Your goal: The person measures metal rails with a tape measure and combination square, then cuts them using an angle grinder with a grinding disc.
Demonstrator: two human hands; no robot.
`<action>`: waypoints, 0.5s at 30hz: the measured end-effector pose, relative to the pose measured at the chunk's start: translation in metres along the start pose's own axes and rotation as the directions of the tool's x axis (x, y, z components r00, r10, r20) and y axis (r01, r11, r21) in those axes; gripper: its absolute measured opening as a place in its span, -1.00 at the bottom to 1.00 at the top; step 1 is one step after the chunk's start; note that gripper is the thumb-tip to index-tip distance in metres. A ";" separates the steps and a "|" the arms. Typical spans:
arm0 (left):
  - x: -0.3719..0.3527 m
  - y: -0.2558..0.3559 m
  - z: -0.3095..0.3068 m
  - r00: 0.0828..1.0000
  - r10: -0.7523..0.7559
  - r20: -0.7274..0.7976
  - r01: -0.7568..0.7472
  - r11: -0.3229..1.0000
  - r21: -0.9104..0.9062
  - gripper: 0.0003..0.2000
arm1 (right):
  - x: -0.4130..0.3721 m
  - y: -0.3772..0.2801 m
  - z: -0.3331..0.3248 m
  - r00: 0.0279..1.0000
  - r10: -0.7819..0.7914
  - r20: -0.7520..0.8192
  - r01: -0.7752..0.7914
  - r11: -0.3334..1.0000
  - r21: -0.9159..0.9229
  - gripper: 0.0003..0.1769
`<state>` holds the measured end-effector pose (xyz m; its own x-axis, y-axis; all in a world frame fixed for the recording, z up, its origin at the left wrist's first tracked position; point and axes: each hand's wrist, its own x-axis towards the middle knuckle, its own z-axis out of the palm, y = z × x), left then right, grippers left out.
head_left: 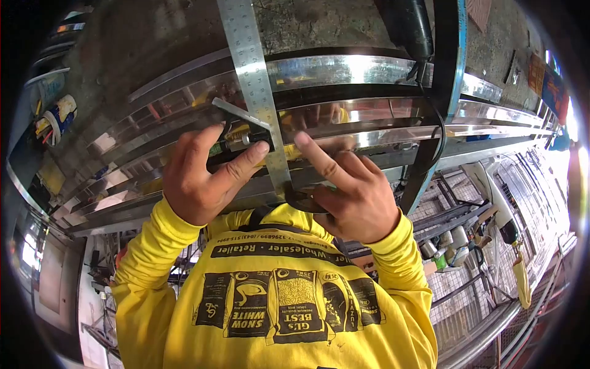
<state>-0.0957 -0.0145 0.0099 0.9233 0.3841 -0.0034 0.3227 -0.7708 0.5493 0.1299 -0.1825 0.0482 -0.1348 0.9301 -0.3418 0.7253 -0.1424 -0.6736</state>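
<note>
Our left hand (pixel 200 178) is partly closed, thumb and forefinger bent around the dark square head (pixel 243 115) with its pale slanted edge. We seem to have it between those two fingers, probably because that grip steadies the head against the rule; the exact contact under the fingers is hidden. The long steel rule (pixel 246 61) passes through the head, its near end by our waist and its far end out beyond the bars, so it lies across them, likely to set its marked edge against their run.

Our right hand (pixel 362 200) is loosely open, just right of the rule. Its forefinger is stretched toward the rule's edge while the others curl back, and we see nothing in its grasp. We read that pointing finger as marking a place by the scale, though we cannot tell whether its tip touches anything.

Beneath both hands the shiny metal bars (pixel 356 64) run left to right, side by side. To the right, a blue-edged beam (pixel 452 61) crosses them from near to far, perhaps as a support. A black cable (pixel 442 129) loops beside it, leading toward a dark cylindrical tool (pixel 418 31) at the far side.

Farther out, a cluttered rack (pixel 455 243) stands at the near right with a yellow cloth (pixel 522 283) hanging past it, and a taped bundle (pixel 61 117) sits at the far left.
</note>
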 end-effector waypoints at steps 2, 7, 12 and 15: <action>0.001 0.000 0.001 1.000 -0.009 -0.006 0.009 1.000 -0.018 -0.48 | -0.013 0.000 0.003 0.999 -0.036 0.039 0.038 0.998 -0.046 -0.75; -0.001 -0.003 0.001 1.000 0.010 -0.008 -0.011 1.000 -0.020 -0.51 | -0.044 0.006 0.013 0.990 0.002 0.140 -0.031 0.979 0.200 -0.80; -0.002 -0.003 0.003 1.000 0.008 -0.006 -0.008 1.000 -0.011 -0.50 | -0.026 0.002 0.023 0.987 0.160 -0.010 -0.084 0.567 0.820 -0.75; -0.002 -0.002 0.001 1.000 0.016 -0.003 -0.016 1.000 0.007 -0.48 | -0.006 -0.013 0.045 0.973 0.229 -0.015 -0.080 0.402 0.912 -0.72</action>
<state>-0.0975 -0.0145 0.0078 0.9277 0.3733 0.0082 0.3093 -0.7806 0.5432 0.0913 -0.2011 0.0292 0.0454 0.8778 -0.4769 -0.3135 -0.4407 -0.8411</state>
